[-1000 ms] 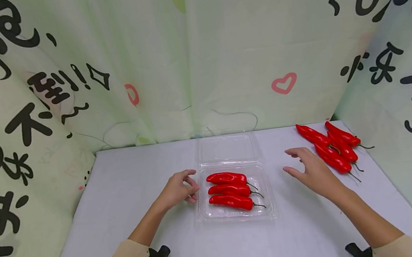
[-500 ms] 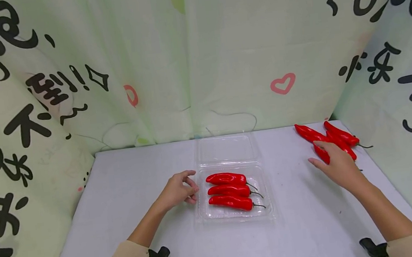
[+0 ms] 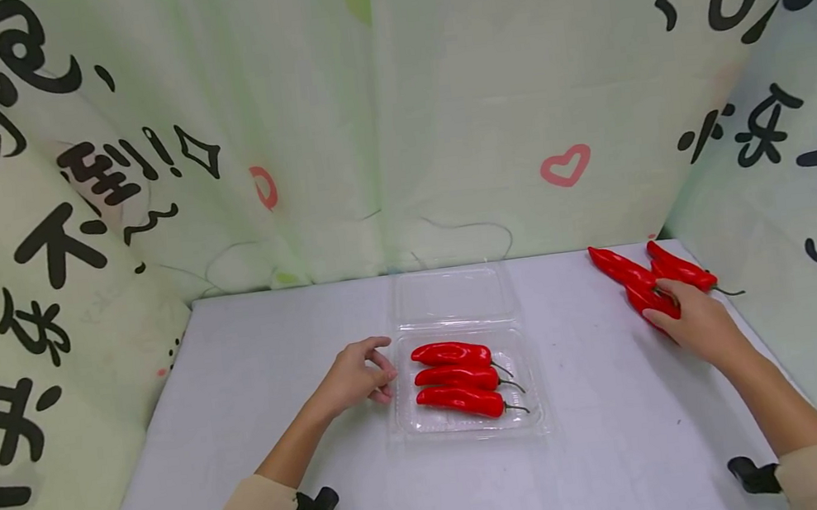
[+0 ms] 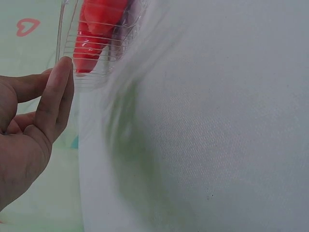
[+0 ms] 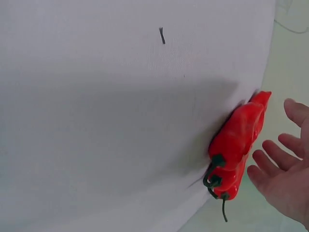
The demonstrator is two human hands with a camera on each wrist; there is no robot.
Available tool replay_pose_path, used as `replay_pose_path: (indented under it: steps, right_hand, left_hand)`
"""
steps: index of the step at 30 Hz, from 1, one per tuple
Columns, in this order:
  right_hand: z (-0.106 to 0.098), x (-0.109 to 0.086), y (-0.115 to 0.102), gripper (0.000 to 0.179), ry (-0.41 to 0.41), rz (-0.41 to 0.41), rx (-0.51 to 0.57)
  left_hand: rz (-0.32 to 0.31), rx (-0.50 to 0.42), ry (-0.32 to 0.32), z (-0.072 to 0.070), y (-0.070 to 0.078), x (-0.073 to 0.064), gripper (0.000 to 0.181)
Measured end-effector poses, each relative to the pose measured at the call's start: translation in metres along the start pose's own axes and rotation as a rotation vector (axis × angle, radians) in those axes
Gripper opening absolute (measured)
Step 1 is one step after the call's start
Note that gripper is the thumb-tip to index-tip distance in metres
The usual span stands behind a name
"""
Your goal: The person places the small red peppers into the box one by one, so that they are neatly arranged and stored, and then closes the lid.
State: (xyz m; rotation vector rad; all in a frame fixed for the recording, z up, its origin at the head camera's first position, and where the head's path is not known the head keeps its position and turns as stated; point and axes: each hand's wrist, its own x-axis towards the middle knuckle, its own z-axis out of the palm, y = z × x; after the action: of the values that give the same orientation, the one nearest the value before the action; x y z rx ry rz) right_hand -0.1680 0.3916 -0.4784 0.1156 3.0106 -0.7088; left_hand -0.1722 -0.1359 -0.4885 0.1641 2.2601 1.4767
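Note:
A clear plastic clamshell box [image 3: 534, 387] lies with its lid [image 3: 450, 296] folded back on the table. Inside are three red chili peppers [image 3: 461, 403], side by side with stems to the right. My left hand [image 3: 354, 377] is at the box's left edge; in the left wrist view its fingertips [image 4: 63, 65] seem to touch the clear wall. Over the pile of loose red chili peppers [image 3: 623, 270] at the back right is my right hand [image 3: 703, 324], thumb and fingers spread around one. In the right wrist view, relaxed fingers [image 5: 270, 157] appear beside the peppers [image 5: 236, 133].
A white cloth [image 3: 275, 335] covers the table. Patterned curtains [image 3: 454, 117] rise at the back and both sides, close to the loose peppers. Small dark bits [image 5: 162, 35] lie on the cloth at the right.
My right hand has moved right from beside the box to the loose pepper pile, now covering part of it. My left hand has stayed at the box.

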Motion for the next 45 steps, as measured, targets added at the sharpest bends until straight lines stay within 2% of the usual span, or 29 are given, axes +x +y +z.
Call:
replay_pose_path:
  steps: [17,25,39,45]
  right_hand:
    - [0.008,0.008,0.019,0.079,0.007,0.052,-0.025]
    - [0.011,0.01,0.021,0.078,-0.032,0.105,-0.024]
    - [0.015,0.009,0.026,0.085,-0.042,0.09,-0.026]
    - [0.014,0.008,0.026,0.087,-0.065,0.112,0.004]
  left_hand:
    - [-0.01,0.008,-0.002,0.0,0.002,0.001,0.059]
    - [-0.014,0.022,0.003,0.001,0.001,0.001,0.059]
    - [-0.001,0.015,0.001,0.0,-0.001,0.001,0.06]
    - [-0.004,0.012,0.002,0.001,0.0,0.001,0.06]
